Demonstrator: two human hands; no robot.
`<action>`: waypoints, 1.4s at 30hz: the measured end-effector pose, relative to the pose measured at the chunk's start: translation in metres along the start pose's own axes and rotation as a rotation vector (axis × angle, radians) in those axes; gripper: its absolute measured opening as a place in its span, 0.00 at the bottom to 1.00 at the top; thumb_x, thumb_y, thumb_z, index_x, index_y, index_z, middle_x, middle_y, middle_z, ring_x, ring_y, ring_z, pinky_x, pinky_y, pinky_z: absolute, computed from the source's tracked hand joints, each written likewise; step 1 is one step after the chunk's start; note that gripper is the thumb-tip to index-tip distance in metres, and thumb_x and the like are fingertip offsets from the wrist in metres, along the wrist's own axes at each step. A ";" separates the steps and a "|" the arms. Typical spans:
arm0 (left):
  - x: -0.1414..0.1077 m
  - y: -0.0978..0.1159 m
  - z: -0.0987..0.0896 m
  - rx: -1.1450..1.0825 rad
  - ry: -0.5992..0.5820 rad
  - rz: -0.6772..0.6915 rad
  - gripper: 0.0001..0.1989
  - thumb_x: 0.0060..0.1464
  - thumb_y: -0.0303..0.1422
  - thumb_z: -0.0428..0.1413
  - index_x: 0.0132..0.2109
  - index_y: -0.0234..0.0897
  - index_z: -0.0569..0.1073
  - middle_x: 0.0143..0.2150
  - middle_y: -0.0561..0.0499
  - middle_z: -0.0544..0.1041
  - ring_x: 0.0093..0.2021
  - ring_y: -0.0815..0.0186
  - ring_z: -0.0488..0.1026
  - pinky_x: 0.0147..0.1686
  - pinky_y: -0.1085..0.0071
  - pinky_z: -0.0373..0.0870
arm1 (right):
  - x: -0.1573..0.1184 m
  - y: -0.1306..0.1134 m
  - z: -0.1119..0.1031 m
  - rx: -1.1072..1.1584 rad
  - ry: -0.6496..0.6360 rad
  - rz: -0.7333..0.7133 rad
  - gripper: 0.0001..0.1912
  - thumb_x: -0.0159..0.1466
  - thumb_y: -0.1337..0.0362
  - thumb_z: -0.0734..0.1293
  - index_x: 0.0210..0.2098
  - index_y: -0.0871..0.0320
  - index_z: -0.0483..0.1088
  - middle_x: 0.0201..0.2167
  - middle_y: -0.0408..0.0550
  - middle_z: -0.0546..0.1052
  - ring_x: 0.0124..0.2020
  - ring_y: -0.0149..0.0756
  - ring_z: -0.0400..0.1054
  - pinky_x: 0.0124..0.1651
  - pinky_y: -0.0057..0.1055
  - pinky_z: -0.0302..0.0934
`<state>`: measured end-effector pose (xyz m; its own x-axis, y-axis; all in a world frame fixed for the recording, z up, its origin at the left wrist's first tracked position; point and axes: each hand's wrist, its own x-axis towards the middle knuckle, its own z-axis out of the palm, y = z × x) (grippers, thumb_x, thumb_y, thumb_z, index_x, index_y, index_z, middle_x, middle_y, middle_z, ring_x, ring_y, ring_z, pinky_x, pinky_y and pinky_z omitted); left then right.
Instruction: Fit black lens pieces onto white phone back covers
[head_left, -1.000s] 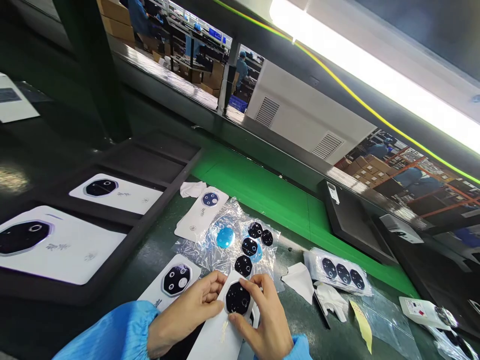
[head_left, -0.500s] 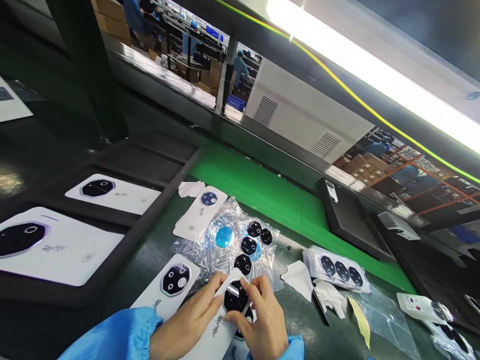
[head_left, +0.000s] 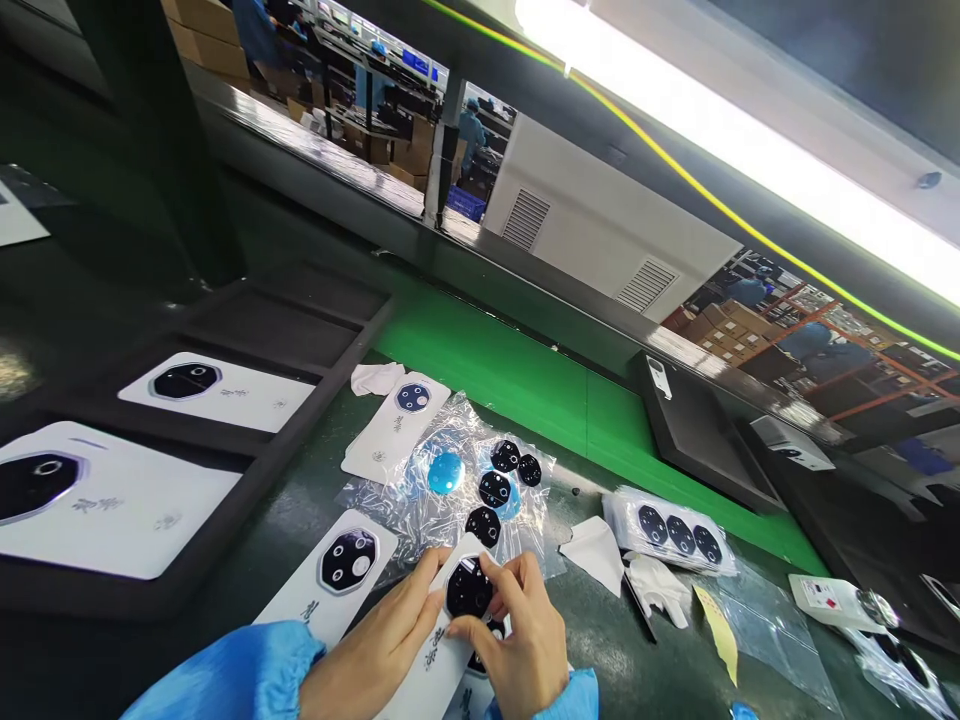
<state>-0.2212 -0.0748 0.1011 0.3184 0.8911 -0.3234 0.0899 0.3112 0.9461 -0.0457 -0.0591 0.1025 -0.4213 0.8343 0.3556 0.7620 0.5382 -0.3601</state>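
Note:
My left hand (head_left: 379,640) is closed along the left edge of a white phone back cover (head_left: 429,672), which is tilted above the bench. My right hand (head_left: 527,640) grips the round black camera lens cover (head_left: 469,590) at the top of that panel, thumb on its lower edge and forefinger on its upper right. Another panel with a black lens cover lies partly hidden beneath. Left of my hands rests a white back cover (head_left: 300,600) with a camera ring. Several loose black lens covers (head_left: 482,525) and a blue film disc (head_left: 446,473) lie on crinkled clear plastic (head_left: 420,480) just beyond.
A black tray (head_left: 322,385) with white panels stands at left. At right lie a bagged stack of lens covers (head_left: 667,530), white cloth (head_left: 596,555), a white glove (head_left: 658,588), yellow paper (head_left: 716,630) and a bottle (head_left: 832,600). A green strip (head_left: 510,370) runs behind.
The view has shifted slightly. Both hands keep nearly the same grip on the panel and lens cover, and a small blue piece now shows at the bottom right.

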 end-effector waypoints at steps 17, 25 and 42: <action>0.001 -0.002 0.000 0.080 0.039 -0.078 0.30 0.54 0.52 0.43 0.58 0.38 0.61 0.66 0.46 0.59 0.68 0.52 0.45 0.61 0.61 0.53 | 0.003 -0.003 0.002 -0.075 -0.020 -0.123 0.27 0.58 0.47 0.66 0.49 0.61 0.66 0.29 0.46 0.66 0.21 0.32 0.66 0.20 0.27 0.66; 0.003 -0.015 -0.002 -0.052 0.111 -0.106 0.32 0.51 0.51 0.50 0.59 0.41 0.62 0.65 0.48 0.61 0.67 0.53 0.47 0.63 0.61 0.51 | 0.014 -0.013 -0.005 -0.096 0.057 -0.179 0.25 0.60 0.45 0.62 0.39 0.63 0.71 0.23 0.44 0.65 0.18 0.32 0.65 0.17 0.27 0.64; 0.004 0.000 -0.006 -0.058 0.127 -0.106 0.31 0.47 0.54 0.50 0.53 0.40 0.68 0.62 0.48 0.65 0.65 0.49 0.51 0.61 0.61 0.55 | -0.019 0.002 0.005 0.617 0.132 0.401 0.18 0.64 0.50 0.61 0.47 0.54 0.69 0.31 0.46 0.71 0.28 0.32 0.68 0.26 0.26 0.65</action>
<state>-0.2257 -0.0692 0.0993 0.1880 0.8857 -0.4244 0.0608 0.4208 0.9051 -0.0387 -0.0726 0.0905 -0.0768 0.9803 0.1822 0.4140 0.1976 -0.8886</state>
